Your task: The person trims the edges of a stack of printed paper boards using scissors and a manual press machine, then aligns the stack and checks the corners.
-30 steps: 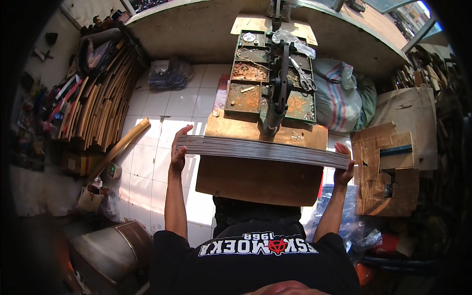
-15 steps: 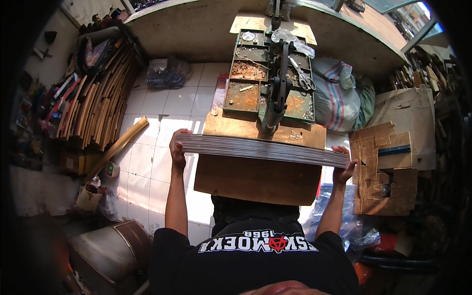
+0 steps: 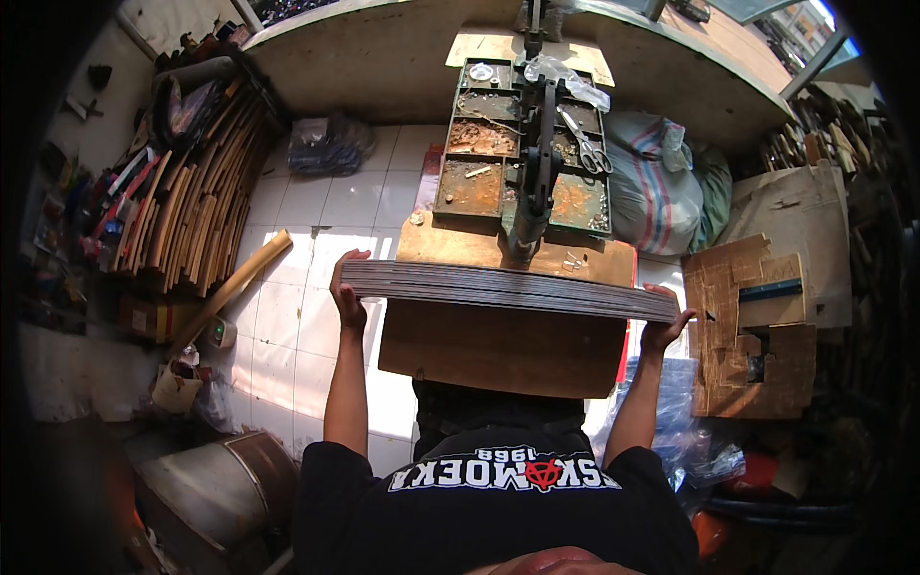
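Note:
A thick stack of thin grey sheets (image 3: 508, 290) spans the space in front of me, its layered long edge facing me. At its left end, my left hand (image 3: 350, 292) presses in with the fingers behind and the thumb on the near side. My right hand (image 3: 667, 321) closes round the opposite end, thumb pointing outward. Under the stack lies a brown wooden board (image 3: 498, 350). Just beyond, a dark lever hand press (image 3: 539, 182) stands on the worktop (image 3: 450, 244).
Flanking the press, a green compartment tray (image 3: 474, 203) holds small metal parts and scissors (image 3: 586, 144). Stuffed sacks (image 3: 647, 182) and cut cardboard (image 3: 714, 335) stand right. Leaning brown boards (image 3: 187, 201), a cardboard tube (image 3: 235, 287) and a metal drum (image 3: 211, 489) are left.
My right hand and forearm have shifted slightly left against the end of the stack. The stack stays almost in place between both hands.

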